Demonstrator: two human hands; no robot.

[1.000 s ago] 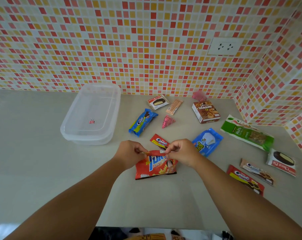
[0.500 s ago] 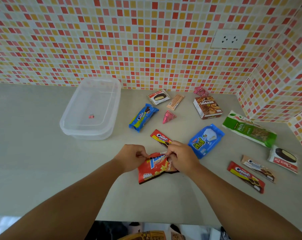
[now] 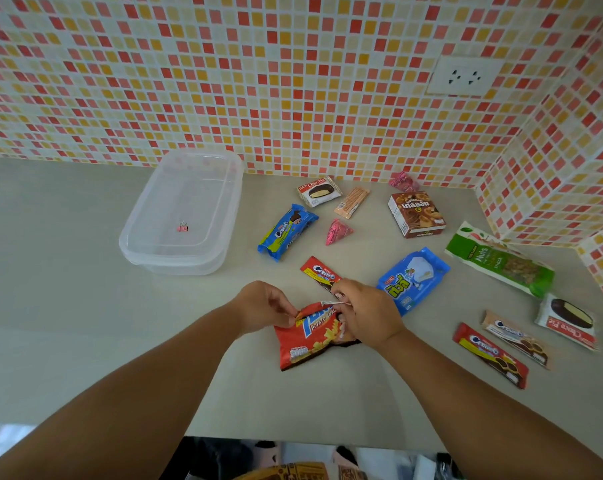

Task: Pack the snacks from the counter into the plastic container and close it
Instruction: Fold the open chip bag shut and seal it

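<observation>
Near the front edge of the grey surface (image 3: 85,341), a red potato snack bag (image 3: 310,341) lies flat, its label reading "POTATO". The left hand (image 3: 263,306) pinches its top left corner with curled fingers, and the right hand (image 3: 364,315) pinches the folded top edge at the right, fingers clamped on the foil. Farther back and to the left sits the clear plastic container (image 3: 220,202), open, with a small pink binder clip (image 3: 182,227) inside. Packs lie scattered to the right: a blue "Cream-O" pack (image 3: 286,232), a red "Cream-O" stick (image 3: 319,273) just beyond the right hand, a "Choco Pie" wrapper (image 3: 319,191), a brown box (image 3: 417,213) with Thai lettering, a blue pouch (image 3: 412,278), and a green "Nuts" snack bag (image 3: 499,259). Two more "Cream-O" sticks (image 3: 490,355) and a second "Choco Pie" (image 3: 566,322) lie at far right.
</observation>
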